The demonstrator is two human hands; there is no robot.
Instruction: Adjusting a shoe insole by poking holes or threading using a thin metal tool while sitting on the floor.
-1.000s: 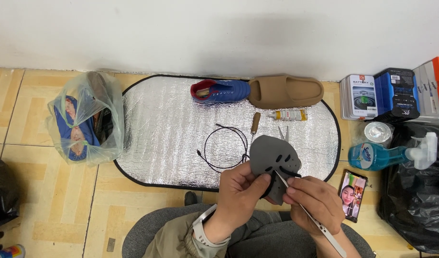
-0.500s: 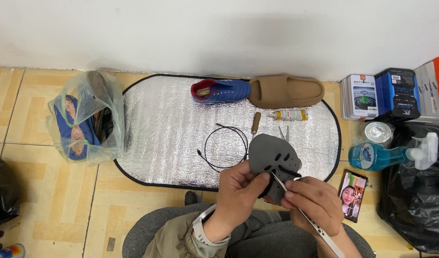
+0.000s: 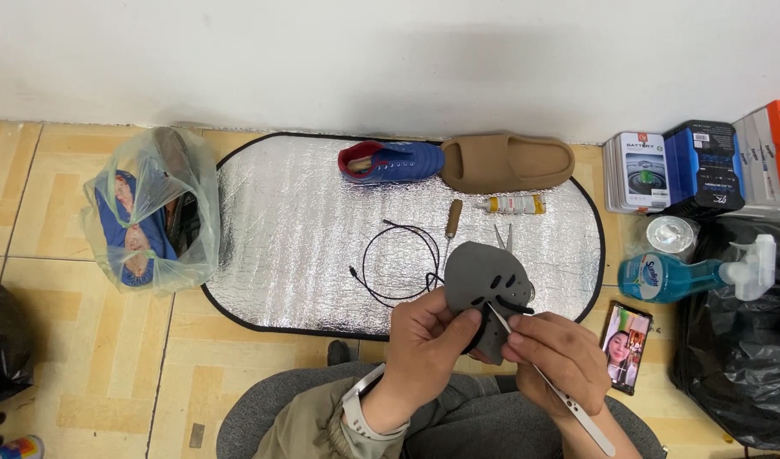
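- The left hand (image 3: 428, 336) grips the lower edge of a grey shoe piece (image 3: 485, 285) with holes in it; its fingers (image 3: 460, 325) curl and pinch the piece, thumb on the near face.
- The right hand (image 3: 553, 353) pinches a thin white tool (image 3: 553, 393) like a pen, fingers pressed together around the shaft, tip touching the grey piece beside a black lace.
- The grey piece is held above the person's lap, at the 5 o'clock edge of the silver mat (image 3: 305, 229) on the tiled floor.
- On the mat: a black cord loop (image 3: 398, 263) just at 9 o'clock of the piece, a wooden-handled awl (image 3: 451, 221) and glue tube (image 3: 513, 204) at 12 o'clock.
- A blue shoe (image 3: 394, 161) and tan slide (image 3: 507, 161) lie at the mat's far edge.
- A phone (image 3: 625, 347) lies at 3 o'clock of the right hand, a blue spray bottle (image 3: 687, 276) beyond it.
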